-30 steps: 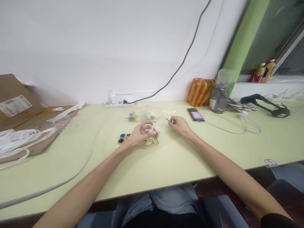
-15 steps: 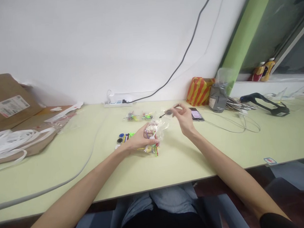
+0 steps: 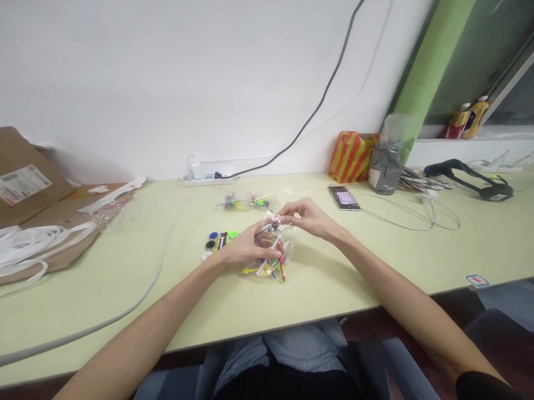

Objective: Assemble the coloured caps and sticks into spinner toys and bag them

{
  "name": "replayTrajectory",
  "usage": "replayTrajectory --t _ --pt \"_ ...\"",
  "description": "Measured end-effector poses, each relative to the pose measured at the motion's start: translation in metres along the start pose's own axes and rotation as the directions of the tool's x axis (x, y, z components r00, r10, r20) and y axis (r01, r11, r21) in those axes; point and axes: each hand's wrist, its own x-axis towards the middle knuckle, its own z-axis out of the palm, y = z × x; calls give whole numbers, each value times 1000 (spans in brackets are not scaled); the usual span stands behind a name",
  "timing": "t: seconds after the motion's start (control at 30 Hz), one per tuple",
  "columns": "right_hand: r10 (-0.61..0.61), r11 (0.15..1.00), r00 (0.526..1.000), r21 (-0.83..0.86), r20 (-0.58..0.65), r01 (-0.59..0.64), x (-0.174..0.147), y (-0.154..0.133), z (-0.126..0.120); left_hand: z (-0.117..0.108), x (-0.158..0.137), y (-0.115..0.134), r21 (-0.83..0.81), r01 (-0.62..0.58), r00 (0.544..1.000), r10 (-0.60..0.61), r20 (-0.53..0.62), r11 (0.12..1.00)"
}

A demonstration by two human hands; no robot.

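Note:
My left hand (image 3: 245, 247) is closed around a clear plastic bag (image 3: 288, 246) on the table. Colourful arrow-shaped pieces, white, red, yellow, green and blue, show through it. At the bag's mouth, my right hand (image 3: 309, 217) pinches a black arrow-shaped piece (image 3: 274, 226); the fingertips partly hide it. Just left of my left hand lie a blue disc (image 3: 213, 235), a black disc (image 3: 211, 245), a white disc (image 3: 206, 256) and several coloured strips (image 3: 223, 241), partly covered by the hand.
Two small clear bags of coloured pieces (image 3: 232, 202) lie behind my hands. A phone (image 3: 344, 198), a striped bag (image 3: 348, 156) and a black headset-like frame (image 3: 468, 178) are on the right. Brown paper packaging (image 3: 25, 191) and a grey cable (image 3: 156, 274) occupy the left.
My right hand has come left and down, bringing the black arrow-shaped piece to the bag's mouth. My left hand stays on the bag, whose lower end has shifted slightly.

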Motion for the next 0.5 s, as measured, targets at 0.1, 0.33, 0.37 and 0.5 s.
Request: replayTrajectory --t 0.1,0.33,0.37,0.5 --pt "-30 999 993 44 113 25 -1 0 -2 0 1 1 2 -1 999 1 41 1000" --pt "-58 998 998 -4 -24 58 1 5 -1 -3 2 -4 -4 15 1000 -15 -8 1000" --pt "-61 998 997 -9 -45 61 1 5 -1 -4 2 -4 2 20 1000 -20 -17 1000" --pt "-82 995 995 -48 48 85 2 4 2 -2 2 -2 24 8 1000 -8 -8 1000"
